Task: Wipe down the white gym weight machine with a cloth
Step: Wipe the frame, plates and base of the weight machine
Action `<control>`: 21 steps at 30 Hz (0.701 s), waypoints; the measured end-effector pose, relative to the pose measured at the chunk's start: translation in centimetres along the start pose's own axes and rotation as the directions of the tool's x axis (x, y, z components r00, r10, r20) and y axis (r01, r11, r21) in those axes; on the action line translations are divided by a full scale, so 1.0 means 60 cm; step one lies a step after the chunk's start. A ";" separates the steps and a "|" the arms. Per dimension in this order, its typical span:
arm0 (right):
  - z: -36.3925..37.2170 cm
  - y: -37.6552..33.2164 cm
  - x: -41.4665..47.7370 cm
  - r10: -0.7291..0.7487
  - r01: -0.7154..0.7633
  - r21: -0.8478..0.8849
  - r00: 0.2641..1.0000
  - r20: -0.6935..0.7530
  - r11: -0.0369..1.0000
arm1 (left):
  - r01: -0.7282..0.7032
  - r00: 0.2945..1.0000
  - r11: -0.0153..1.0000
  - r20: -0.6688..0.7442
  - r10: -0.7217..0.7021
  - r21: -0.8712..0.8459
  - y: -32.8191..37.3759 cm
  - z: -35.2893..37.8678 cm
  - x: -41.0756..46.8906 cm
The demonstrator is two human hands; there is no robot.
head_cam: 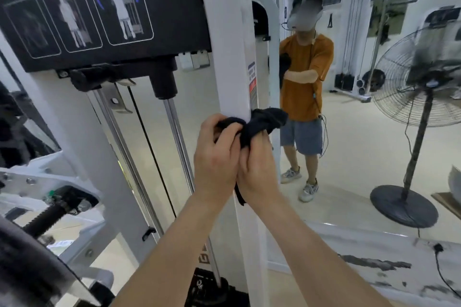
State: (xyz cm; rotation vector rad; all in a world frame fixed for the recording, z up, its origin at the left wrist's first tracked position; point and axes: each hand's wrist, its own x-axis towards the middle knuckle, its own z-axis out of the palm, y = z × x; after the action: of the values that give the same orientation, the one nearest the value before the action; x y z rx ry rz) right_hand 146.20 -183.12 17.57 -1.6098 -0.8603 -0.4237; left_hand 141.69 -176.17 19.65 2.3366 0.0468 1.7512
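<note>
Against the white post: black cloth [265,119] wrapped round machine upright [228,57], mid-height, just below warning sticker [252,82].
Left hand [214,157]: mine, fingers curled, gripping the cloth's left end.
Right hand [257,167]: also gripping the cloth, touching my other hand; cloth tail hangs under my palm.
Mirror [349,144]: just right of upright, shows me.

Your left hand [215,157] and right hand [259,167] press together, both gripping a dark cloth [268,118] bunched against the white upright [229,70] of the weight machine. A black "LATERAL RAISE" placard [99,12] sits above left. To the right, a mirror [349,157] reflects you, and a pedestal fan [421,107] shows further right.
</note>
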 end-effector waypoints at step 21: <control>-0.031 -0.138 0.222 -0.382 0.310 -0.320 0.904 -0.194 0.895 | 0.043 0.998 0.954 -0.058 -0.027 0.297 0.006 -0.023 0.120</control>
State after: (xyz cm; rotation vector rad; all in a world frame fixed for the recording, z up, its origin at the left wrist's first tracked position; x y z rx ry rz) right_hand 149.29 -180.77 32.88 -1.6127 -0.9243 -1.0272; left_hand 142.43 -175.21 26.87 2.4717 0.3852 1.9033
